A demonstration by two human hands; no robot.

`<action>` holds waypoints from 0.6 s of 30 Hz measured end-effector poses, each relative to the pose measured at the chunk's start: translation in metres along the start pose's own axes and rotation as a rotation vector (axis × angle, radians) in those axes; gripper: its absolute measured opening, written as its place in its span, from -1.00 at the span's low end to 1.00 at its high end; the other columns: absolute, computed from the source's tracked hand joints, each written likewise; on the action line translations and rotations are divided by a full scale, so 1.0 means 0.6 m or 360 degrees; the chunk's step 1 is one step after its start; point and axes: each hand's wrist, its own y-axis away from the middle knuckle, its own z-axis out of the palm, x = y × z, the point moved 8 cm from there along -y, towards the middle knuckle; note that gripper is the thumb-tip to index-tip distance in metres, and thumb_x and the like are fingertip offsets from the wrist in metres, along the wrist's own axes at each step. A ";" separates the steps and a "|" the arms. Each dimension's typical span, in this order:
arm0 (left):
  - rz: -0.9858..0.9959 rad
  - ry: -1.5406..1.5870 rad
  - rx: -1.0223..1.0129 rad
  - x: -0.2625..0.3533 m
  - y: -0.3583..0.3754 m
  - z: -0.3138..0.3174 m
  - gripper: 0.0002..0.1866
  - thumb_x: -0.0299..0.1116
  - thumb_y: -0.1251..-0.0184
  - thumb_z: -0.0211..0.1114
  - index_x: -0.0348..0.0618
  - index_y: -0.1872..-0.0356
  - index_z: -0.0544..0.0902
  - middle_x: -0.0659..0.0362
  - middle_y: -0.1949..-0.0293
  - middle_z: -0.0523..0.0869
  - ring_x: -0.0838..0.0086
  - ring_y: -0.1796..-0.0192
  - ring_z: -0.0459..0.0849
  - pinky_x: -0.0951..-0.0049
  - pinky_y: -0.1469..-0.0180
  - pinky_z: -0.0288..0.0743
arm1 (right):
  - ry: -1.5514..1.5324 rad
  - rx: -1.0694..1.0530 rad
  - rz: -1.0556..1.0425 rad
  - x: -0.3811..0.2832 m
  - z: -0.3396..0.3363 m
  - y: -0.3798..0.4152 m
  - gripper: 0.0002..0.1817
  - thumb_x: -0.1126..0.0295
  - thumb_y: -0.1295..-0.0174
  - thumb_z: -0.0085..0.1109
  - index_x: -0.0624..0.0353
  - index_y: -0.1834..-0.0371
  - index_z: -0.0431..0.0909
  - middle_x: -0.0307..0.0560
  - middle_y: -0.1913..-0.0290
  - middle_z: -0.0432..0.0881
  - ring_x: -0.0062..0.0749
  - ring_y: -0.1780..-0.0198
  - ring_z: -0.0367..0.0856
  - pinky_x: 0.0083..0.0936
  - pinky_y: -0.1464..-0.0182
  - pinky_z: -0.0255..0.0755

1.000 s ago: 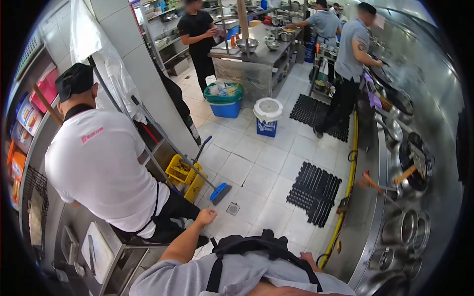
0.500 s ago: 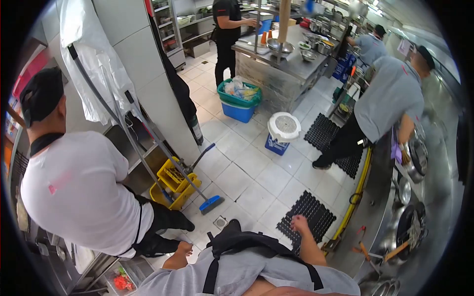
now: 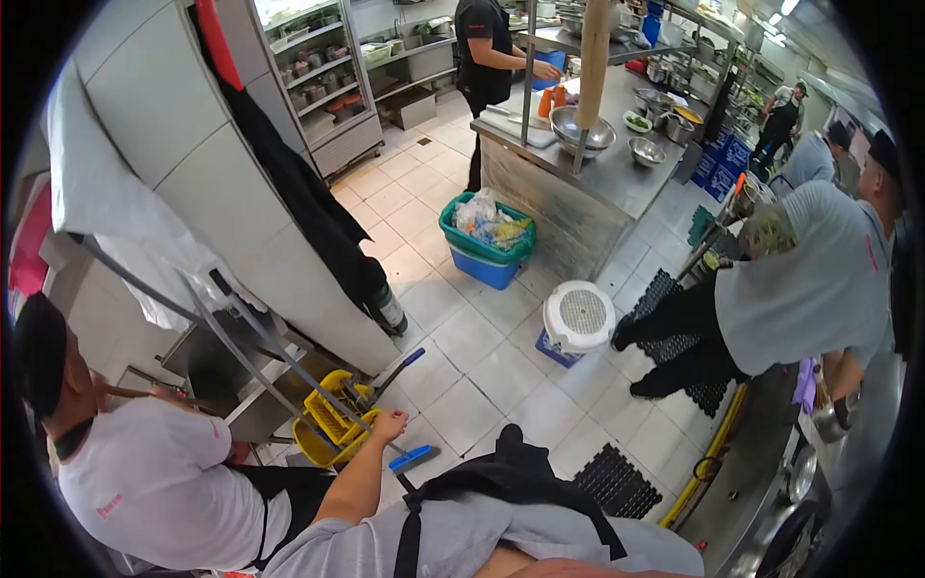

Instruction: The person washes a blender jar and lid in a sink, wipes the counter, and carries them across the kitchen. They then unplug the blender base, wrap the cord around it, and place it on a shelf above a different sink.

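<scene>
My left hand [image 3: 389,425] is stretched forward at the lower middle, its fingers loosely curled with nothing visible in them. It overlaps the line of a long grey broom handle [image 3: 303,358]; I see no grip on it. The broom's blue head [image 3: 411,457] rests on the tiles just beyond my wrist. Beside it stands a yellow mop bucket [image 3: 332,414] with a wringer. My right hand is out of view.
A person in a white shirt [image 3: 159,477] stands close on the left. Ahead are a white-lidded bin [image 3: 578,316] and a green-lined blue bin [image 3: 488,236]. A person in grey [image 3: 805,279] leans over the right counter. Black mats [image 3: 617,482] lie on the floor.
My view has moved forward. My left hand has swung forward beside the broom, while my right hand has dropped out of view. The person in white now faces further left.
</scene>
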 end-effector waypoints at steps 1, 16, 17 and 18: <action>-0.0039 -0.0054 0.0002 0.018 -0.007 0.006 -0.68 -0.22 -0.23 0.28 -0.33 0.20 0.65 0.10 0.49 0.71 0.44 0.51 0.67 0.40 0.40 0.57 | -0.0100 -0.0015 0.0101 0.000 -0.043 -0.030 -0.64 0.15 -0.28 0.11 0.29 0.27 0.63 0.05 0.37 0.67 -0.14 0.41 0.67 -0.14 0.41 0.57; -0.0726 0.0033 -0.0314 -0.127 -0.147 -0.015 -0.57 0.01 -0.31 0.20 -0.19 0.13 0.61 0.03 0.28 0.73 0.29 0.26 0.72 0.24 0.17 0.60 | -0.0549 0.0192 -0.0329 -0.830 -0.659 -0.550 -0.66 0.21 -0.28 0.09 0.20 0.01 0.50 0.00 0.32 0.66 -0.30 0.48 0.66 -0.36 0.55 0.53; -0.0781 0.0252 -0.0357 -0.117 -0.168 -0.013 -0.56 0.03 -0.32 0.20 -0.17 0.09 0.58 0.03 0.26 0.72 0.28 0.24 0.71 0.23 0.15 0.59 | -0.0536 0.0154 -0.0274 -0.855 -0.647 -0.550 -0.68 0.19 -0.28 0.09 0.18 0.04 0.51 -0.02 0.32 0.66 -0.29 0.47 0.65 -0.37 0.53 0.53; -0.0840 0.0464 -0.0397 -0.111 -0.185 -0.018 -0.54 0.06 -0.33 0.19 -0.15 0.05 0.55 0.04 0.23 0.71 0.28 0.21 0.70 0.23 0.13 0.59 | -0.0391 0.0100 -0.0266 -0.856 -0.627 -0.581 -0.70 0.19 -0.28 0.10 0.18 0.10 0.52 -0.03 0.32 0.66 -0.29 0.46 0.65 -0.33 0.51 0.53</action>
